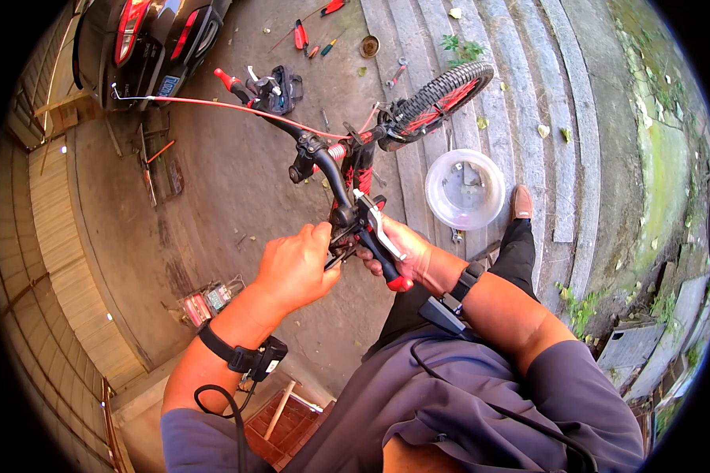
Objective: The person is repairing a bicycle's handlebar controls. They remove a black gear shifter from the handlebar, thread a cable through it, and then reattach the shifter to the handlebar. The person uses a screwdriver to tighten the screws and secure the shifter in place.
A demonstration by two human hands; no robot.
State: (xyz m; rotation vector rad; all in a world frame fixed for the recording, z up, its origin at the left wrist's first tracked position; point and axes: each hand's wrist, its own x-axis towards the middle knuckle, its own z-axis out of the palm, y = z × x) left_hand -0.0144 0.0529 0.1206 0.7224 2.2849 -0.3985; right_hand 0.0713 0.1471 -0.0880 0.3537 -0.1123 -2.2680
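Observation:
A bicycle's black handlebar (335, 185) stretches away in front of me, with a silver brake lever (383, 230) at the near end. My right hand (410, 248) wraps from beneath round the black handlebar grip (381, 256), which ends in a red cap (400, 284). Fingers bent, my left hand (292, 268) is closed at the dark lever clamp beside the grip; what it pinches is hidden. From the front of the bike a loose red cable (213, 106) runs off to the left. The knobbly front wheel (442, 102) with red rim lies farther off, turned to the right.
A clear plastic tub (431, 193) stands right of the bike on the stone steps (525, 134). Beyond lie a wrench (401, 71), red-handled pliers (300, 35), a screwdriver (329, 47) and a round tin (369, 46). A dark car (154, 55) is parked at the far left.

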